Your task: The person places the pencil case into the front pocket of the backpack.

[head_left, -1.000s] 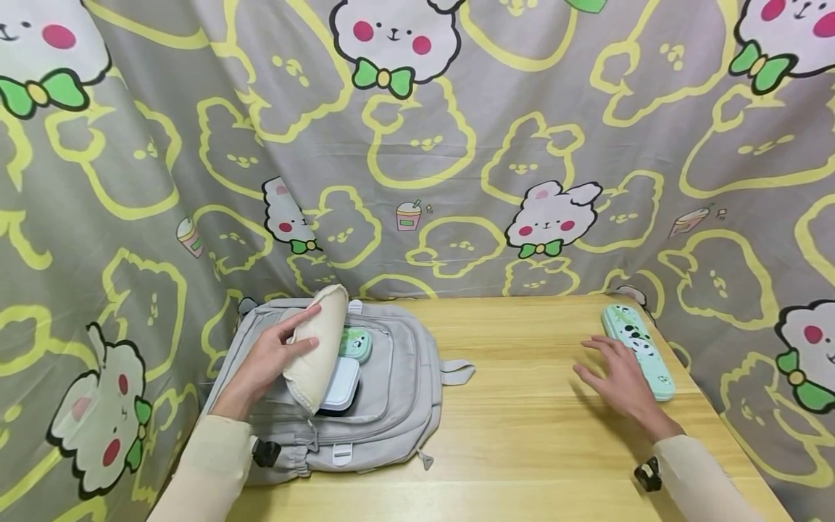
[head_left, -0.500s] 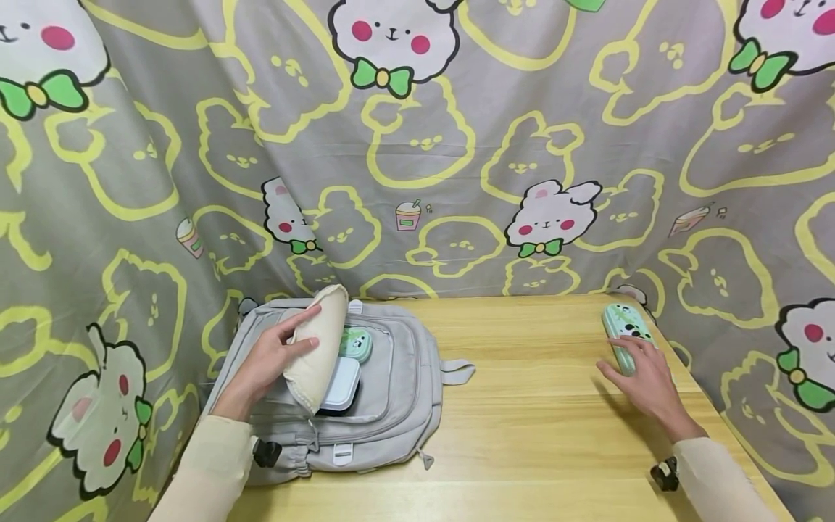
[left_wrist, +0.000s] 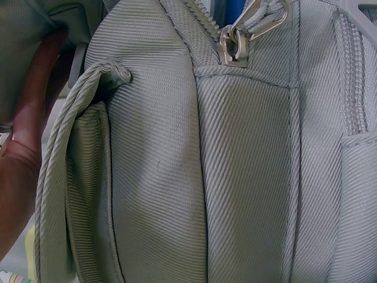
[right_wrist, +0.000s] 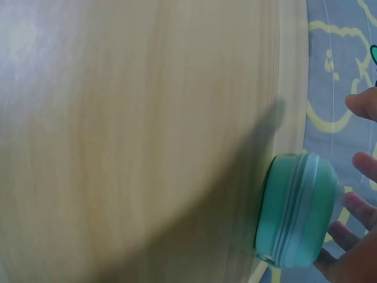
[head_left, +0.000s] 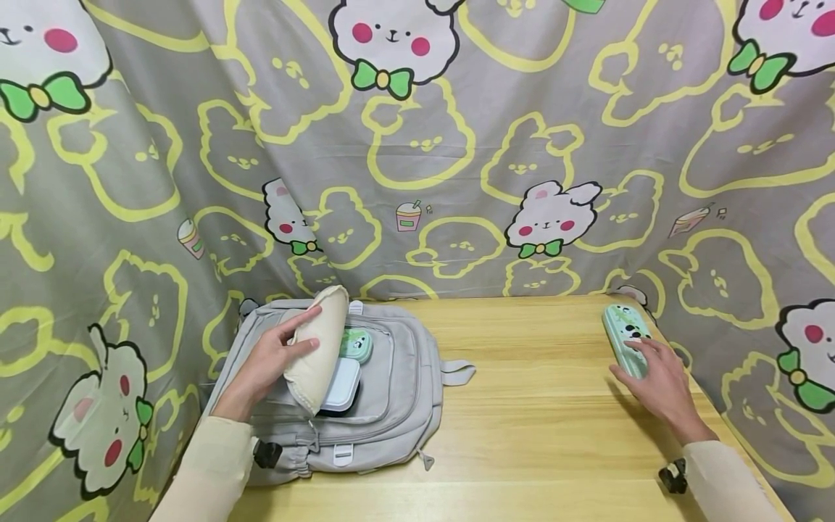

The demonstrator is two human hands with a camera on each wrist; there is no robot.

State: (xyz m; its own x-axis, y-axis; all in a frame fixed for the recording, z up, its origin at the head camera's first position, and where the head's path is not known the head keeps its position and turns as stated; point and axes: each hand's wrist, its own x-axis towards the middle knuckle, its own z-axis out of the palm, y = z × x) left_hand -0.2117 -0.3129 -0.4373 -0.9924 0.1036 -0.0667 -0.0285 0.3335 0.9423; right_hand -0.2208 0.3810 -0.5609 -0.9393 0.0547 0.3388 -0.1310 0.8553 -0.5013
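Note:
A light grey backpack (head_left: pixel 407 362) lies flat on the left of the table. My left hand (head_left: pixel 264 362) holds up the front pocket's flap (head_left: pixel 329 319), whose cream lining faces outward. In the pocket opening sit a small green patterned case (head_left: pixel 357 345) and a pale blue rectangular box (head_left: pixel 342 384) with something dark under it. On the right, a mint green pencil case (head_left: pixel 624 319) with a panda print lies near the table's edge. Over its near end hovers my right hand (head_left: pixel 662 380), fingers spread. In the right wrist view the fingertips are beside the pencil case (right_wrist: pixel 294 212), not wrapped round it.
A wooden table (head_left: pixel 522 420) spans the space between backpack and pencil case. Patterned grey curtains (head_left: pixel 457 167) hang behind and along both sides. The backpack's top loop (head_left: pixel 459 372) points right, and a zip pull (left_wrist: pixel 235 44) shows in the left wrist view.
My right hand has shifted to the right across the pencil case, toward its near end. My left hand and the flap have stayed in place.

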